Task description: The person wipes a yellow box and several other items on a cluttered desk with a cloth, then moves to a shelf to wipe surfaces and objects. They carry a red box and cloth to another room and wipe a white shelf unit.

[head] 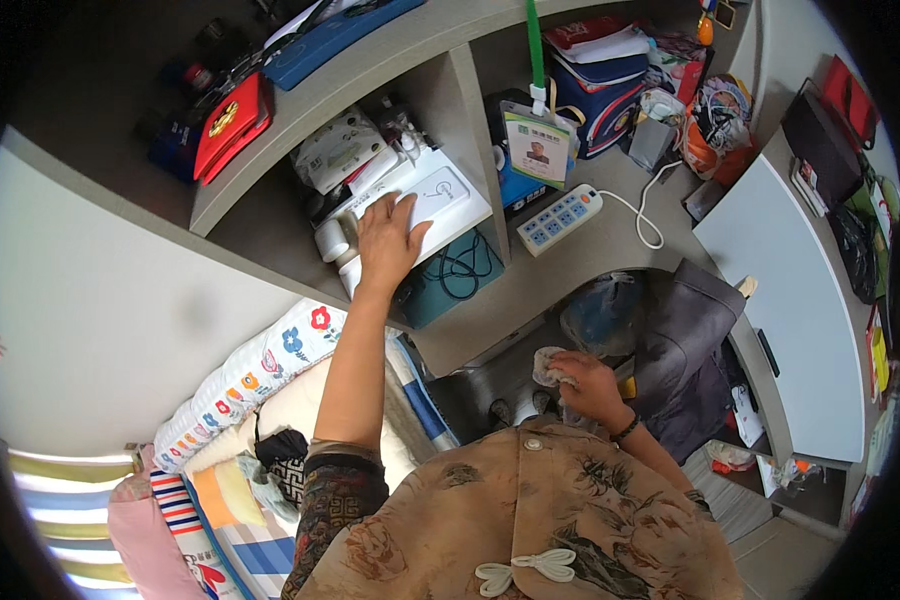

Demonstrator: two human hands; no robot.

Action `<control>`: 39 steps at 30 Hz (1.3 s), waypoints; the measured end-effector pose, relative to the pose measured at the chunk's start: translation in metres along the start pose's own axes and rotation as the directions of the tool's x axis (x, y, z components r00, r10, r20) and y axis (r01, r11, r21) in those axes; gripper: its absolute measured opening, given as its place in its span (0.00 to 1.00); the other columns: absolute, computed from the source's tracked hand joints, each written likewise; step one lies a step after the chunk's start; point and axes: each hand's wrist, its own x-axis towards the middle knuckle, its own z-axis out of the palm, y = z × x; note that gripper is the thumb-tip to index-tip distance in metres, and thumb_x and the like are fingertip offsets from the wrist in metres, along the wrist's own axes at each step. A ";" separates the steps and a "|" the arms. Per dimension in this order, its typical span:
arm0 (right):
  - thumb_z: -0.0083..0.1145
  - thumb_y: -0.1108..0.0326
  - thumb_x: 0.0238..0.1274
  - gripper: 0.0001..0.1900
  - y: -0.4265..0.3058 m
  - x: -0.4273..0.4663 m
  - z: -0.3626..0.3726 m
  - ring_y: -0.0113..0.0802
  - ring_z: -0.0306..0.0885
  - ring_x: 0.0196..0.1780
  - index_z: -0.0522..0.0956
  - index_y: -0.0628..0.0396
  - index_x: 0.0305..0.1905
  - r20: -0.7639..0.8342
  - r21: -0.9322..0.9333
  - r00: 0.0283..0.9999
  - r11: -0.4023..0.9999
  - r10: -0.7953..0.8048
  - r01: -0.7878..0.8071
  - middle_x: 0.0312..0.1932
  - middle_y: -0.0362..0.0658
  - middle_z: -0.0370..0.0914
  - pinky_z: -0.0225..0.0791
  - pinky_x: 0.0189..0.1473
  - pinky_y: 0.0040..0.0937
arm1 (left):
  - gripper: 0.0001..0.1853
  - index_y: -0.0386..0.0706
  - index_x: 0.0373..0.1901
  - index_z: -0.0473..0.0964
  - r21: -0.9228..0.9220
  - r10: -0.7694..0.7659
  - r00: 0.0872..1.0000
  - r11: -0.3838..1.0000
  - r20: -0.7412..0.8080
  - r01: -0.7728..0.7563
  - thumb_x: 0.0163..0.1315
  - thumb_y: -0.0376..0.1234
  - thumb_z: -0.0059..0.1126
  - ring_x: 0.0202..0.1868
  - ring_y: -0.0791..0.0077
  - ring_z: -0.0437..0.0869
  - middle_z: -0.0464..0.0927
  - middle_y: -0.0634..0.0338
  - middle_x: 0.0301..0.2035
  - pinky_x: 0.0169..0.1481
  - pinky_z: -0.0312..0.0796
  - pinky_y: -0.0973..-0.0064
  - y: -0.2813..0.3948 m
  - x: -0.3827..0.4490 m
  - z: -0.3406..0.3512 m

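My left hand (384,251) reaches into a shelf compartment. Its spread fingers rest on a flat white box (444,196) that has a printed outline on its lid. Just left of the fingers is a small white rounded container (331,240). Under the white box sits a teal box (450,281) with a black cable (461,262) coiled over it. Lower down, in front of my body, my right hand (594,388) grips a crumpled pale cloth (551,366), partly hidden by the fingers.
A white power strip (559,220) lies on the desk. A badge (538,146) hangs from a green lanyard (534,52). Behind it stands a dark blue schoolbag (598,94). A dark garment (682,352) drapes at right. The bed (270,551) is at lower left. A red pouch (232,127) sits on the upper shelf.
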 end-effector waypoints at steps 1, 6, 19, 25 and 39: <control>0.56 0.72 0.47 0.17 -0.002 0.001 0.001 0.50 0.79 0.48 0.80 0.52 0.45 0.011 -0.002 1.000 1.000 -0.003 0.003 0.51 0.46 0.80 0.74 0.48 0.41 | 0.21 0.46 0.53 0.77 0.006 -0.021 0.999 1.000 -0.036 0.021 0.57 0.39 0.64 0.55 0.53 0.74 0.74 0.51 0.54 0.59 0.67 0.59 -0.002 0.001 0.005; 0.56 0.72 0.47 0.18 -0.003 0.000 0.004 0.49 0.79 0.50 0.80 0.52 0.47 0.070 -0.032 0.997 0.999 0.026 -0.024 0.52 0.45 0.79 0.74 0.49 0.41 | 0.20 0.45 0.49 0.79 0.064 -0.074 0.985 0.994 -0.157 0.084 0.54 0.35 0.66 0.50 0.55 0.76 0.76 0.53 0.49 0.54 0.69 0.60 -0.004 0.009 0.016; 0.56 0.75 0.51 0.20 -0.051 0.089 -0.025 0.54 0.75 0.54 0.76 0.54 0.53 -0.134 -0.125 0.972 0.976 -0.194 0.178 0.57 0.50 0.75 0.72 0.52 0.42 | 0.17 0.40 0.47 0.77 -0.063 -0.051 0.969 0.997 -0.242 0.037 0.55 0.31 0.64 0.52 0.52 0.75 0.75 0.52 0.49 0.54 0.67 0.59 0.019 -0.057 -0.005; 0.58 0.72 0.53 0.20 -0.092 0.189 -0.018 0.51 0.71 0.59 0.75 0.55 0.53 -0.242 -0.371 0.863 0.864 -0.445 0.341 0.62 0.47 0.70 0.73 0.51 0.42 | 0.30 0.40 0.62 0.67 -0.004 -0.105 0.976 0.994 -0.190 0.106 0.55 0.26 0.60 0.63 0.46 0.66 0.68 0.48 0.60 0.68 0.58 0.52 0.022 -0.122 -0.020; 0.56 0.68 0.50 0.13 -0.131 0.219 0.098 0.46 0.73 0.52 0.77 0.53 0.43 -0.020 -0.231 0.855 0.835 -0.518 0.500 0.50 0.42 0.75 0.77 0.39 0.38 | 0.20 0.35 0.51 0.69 -0.443 -0.294 0.894 0.888 -0.338 0.125 0.55 0.26 0.57 0.59 0.47 0.71 0.70 0.44 0.55 0.66 0.60 0.53 0.012 -0.136 -0.042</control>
